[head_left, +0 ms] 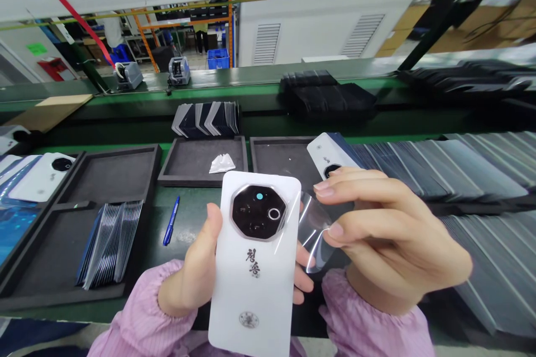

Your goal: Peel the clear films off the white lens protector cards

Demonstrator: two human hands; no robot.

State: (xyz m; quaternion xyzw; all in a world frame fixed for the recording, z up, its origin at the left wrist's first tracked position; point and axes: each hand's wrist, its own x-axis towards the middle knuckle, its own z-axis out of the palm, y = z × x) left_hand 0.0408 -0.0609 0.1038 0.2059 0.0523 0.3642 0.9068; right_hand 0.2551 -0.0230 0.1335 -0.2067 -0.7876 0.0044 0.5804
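Observation:
A white phone back cover (268, 290) with a black camera area, dark lettering and a round emblem is held up in front of me. My left hand (196, 268) is wrapped round it, thumb on the left edge and fingertips showing past the right edge. Beside the cover's upper right, my right hand (389, 228) pinches a clear curved piece of film (316, 228) between thumb and fingers. Whether the film still touches the cover I cannot tell. Behind the right hand, another white cover (326, 153) leans at the end of a row.
Rows of film-covered panels (460, 162) fill the right side. Dark foam trays (176, 178) stand at the middle and left, one with a crumpled white wipe (222, 163), another with stacked clear sheets (111, 242). A blue pen (171, 222) lies on the green bench. Tape dispensers (179, 71) stand behind.

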